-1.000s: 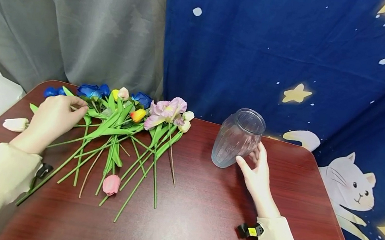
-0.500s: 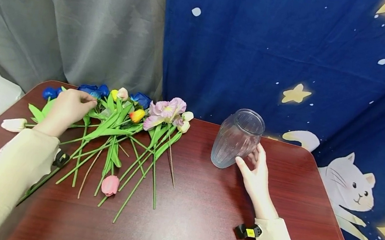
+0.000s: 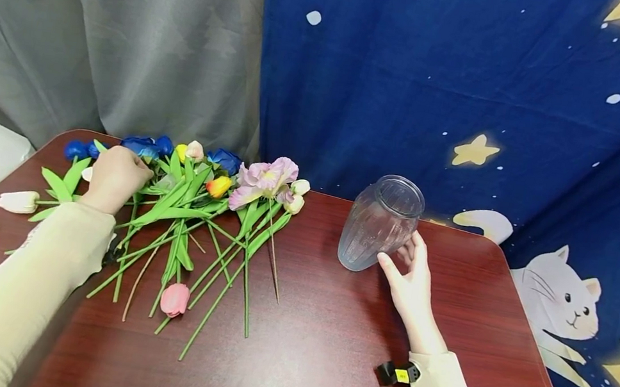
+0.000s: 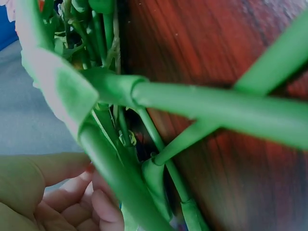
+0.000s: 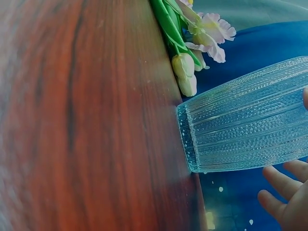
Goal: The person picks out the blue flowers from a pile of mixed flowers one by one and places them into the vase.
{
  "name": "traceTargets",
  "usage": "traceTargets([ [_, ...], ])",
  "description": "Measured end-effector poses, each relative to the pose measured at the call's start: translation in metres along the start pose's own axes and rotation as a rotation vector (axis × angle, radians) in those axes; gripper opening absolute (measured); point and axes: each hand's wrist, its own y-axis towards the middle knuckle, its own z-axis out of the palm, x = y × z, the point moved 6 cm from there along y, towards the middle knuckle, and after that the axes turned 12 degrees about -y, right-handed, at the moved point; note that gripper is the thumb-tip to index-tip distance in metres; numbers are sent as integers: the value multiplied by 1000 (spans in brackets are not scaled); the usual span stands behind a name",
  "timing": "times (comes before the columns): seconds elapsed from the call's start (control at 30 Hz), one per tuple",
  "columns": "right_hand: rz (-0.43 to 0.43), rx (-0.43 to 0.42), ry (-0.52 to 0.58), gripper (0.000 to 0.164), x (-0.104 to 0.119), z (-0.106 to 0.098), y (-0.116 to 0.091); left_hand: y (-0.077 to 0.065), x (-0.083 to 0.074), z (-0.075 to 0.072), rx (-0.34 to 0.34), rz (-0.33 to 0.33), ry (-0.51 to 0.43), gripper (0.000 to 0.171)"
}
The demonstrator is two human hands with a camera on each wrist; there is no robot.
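My left hand (image 3: 114, 177) is down among artificial flowers at the table's left, beside a blue flower (image 3: 141, 146). In the left wrist view its thumb and curled fingers are right at a thick green stem (image 4: 120, 178); I cannot tell whether they pinch it. A white tulip (image 3: 18, 201) lies left of that wrist, a pink tulip (image 3: 175, 299) near the front of the pile. My right hand (image 3: 413, 290) holds the ribbed clear glass vase (image 3: 375, 230) by its side, thumb and fingers on opposite sides. The vase stands on the table near the back edge, mouth up.
Orange-yellow tulips (image 3: 219, 186), a lilac flower (image 3: 265, 178) and pale tulip buds (image 3: 295, 203) lie at the back of the pile, with several crossing stems toward the front. Grey and blue curtains (image 3: 357, 96) hang directly behind the brown table (image 3: 289, 359).
My left hand has moved right and deeper into the flowers, uncovering green leaves and a white petal at its left. My right hand stays on the vase, which has not moved.
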Motion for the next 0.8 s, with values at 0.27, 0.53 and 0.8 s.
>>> traceTargets([
  [0.27, 5, -3, -10, 69, 0, -1, 0, 3, 5, 5, 7, -39, 35, 38],
  [0.53, 5, -7, -4, 69, 0, 0, 0, 5, 12, 12, 28, -131, 69, 31],
  [0.8, 2, -9, 3, 69, 0, 0, 0, 6, 16, 13, 23, -176, 52, 39],
])
